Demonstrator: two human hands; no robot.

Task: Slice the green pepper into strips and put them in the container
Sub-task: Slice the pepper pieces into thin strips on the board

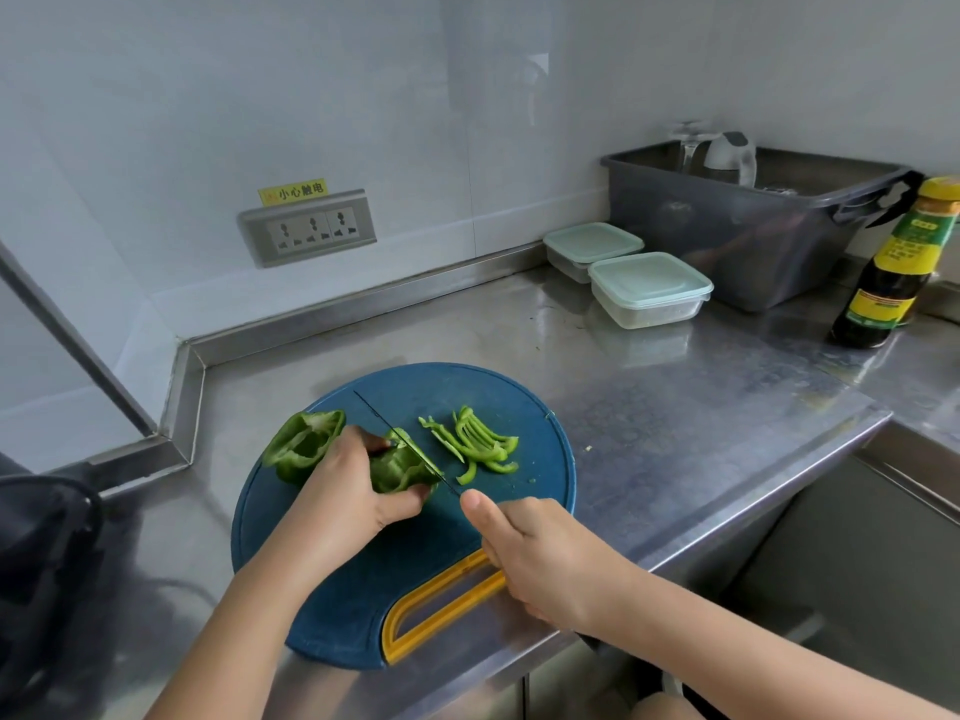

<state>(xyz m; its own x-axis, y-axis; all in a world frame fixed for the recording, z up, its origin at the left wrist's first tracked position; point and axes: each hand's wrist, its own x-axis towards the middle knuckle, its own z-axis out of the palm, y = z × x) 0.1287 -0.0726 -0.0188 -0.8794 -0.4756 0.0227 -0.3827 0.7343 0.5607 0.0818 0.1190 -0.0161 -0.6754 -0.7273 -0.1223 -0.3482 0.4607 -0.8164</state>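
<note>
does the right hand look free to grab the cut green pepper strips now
Probably not yet: the right hand grips the thin black knife, though nothing blocks the path to the cut green pepper strips.

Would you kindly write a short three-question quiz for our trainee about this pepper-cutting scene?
1. True or false: the two containers have their lids off.
2. Which hand grips the knife? A) left hand B) right hand C) neither
3. Fill in: the cut strips lie on the blue ____, right of the blade.

Key: 1. False, both lids are on. 2. B; the left hand steadies the pepper piece. 3. Cutting board.
</note>
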